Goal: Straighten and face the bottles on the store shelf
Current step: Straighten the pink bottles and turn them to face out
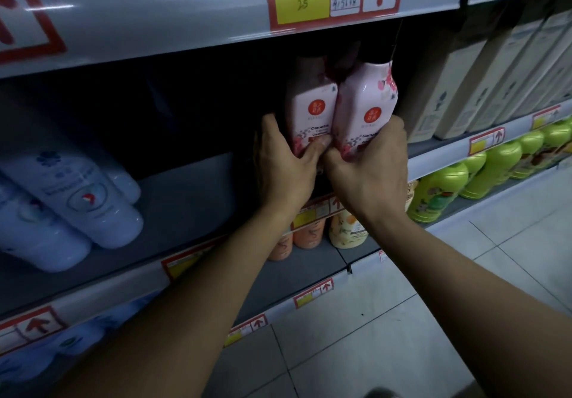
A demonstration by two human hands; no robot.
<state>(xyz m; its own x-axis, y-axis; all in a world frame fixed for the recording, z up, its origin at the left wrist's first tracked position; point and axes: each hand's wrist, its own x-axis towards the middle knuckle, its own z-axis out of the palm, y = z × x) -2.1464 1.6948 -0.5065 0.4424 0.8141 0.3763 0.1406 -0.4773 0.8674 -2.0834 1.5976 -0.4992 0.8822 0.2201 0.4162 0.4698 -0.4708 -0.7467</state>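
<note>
Two pink bottles — the left pink bottle (310, 110) and the right pink bottle (365, 110) — stand touching on the middle shelf (185, 187). The left hand (286, 162) grips the first, the right hand (370, 165) the second — pale blue bottles (77, 206) lean further left.

Your left hand (286, 165) and right hand (371, 168) are bare, forearms too, no sleeves, watch or rings showing.
</note>
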